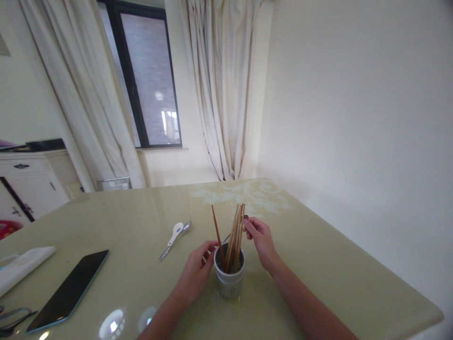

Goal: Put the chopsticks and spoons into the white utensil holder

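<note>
A pale chopstick holder with small holes in its side stands upright on the table. Several wooden chopsticks lean together inside it, and one redder chopstick tilts to the left. My left hand grips the holder's left rim with curled fingers. Beside the chopsticks' upper ends, my right hand is closed in a pinch on a small dark-tipped thing, mostly hidden by the chopsticks and fingers. A white soup spoon lies left of the holder, against a silver metal utensil.
On the left of the green table lie a dark tablet, a white flat object and scissors. A wall runs along the right edge; curtains and a window are behind.
</note>
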Demonstrator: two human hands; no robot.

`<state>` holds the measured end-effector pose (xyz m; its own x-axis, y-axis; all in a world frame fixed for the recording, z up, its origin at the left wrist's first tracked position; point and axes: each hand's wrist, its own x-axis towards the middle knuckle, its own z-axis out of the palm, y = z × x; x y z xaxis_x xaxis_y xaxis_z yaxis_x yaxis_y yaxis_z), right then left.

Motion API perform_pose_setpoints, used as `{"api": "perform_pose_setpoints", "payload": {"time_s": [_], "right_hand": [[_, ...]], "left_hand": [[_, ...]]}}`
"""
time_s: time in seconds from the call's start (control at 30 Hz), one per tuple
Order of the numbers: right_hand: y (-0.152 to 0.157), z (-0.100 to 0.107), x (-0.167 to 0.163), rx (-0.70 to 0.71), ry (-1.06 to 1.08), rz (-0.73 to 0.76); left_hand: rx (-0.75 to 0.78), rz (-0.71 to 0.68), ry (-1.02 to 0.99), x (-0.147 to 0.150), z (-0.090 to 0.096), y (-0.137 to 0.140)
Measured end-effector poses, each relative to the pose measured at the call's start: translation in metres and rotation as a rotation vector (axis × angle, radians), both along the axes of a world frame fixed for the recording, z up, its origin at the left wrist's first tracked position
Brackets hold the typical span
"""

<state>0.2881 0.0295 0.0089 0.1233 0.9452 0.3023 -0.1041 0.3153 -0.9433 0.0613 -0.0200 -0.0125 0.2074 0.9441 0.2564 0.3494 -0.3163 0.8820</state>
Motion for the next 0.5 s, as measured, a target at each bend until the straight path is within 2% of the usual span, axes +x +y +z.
{"api": "perform_pose_setpoints", "payload": {"time_s": [0.5], "right_hand": [[0.0021, 0.0013, 0.0042, -0.031, 0.122, -0.058]], "left_hand": [[-0.010, -0.013, 0.024, -0.0011, 0.0031, -0.0002]]}}
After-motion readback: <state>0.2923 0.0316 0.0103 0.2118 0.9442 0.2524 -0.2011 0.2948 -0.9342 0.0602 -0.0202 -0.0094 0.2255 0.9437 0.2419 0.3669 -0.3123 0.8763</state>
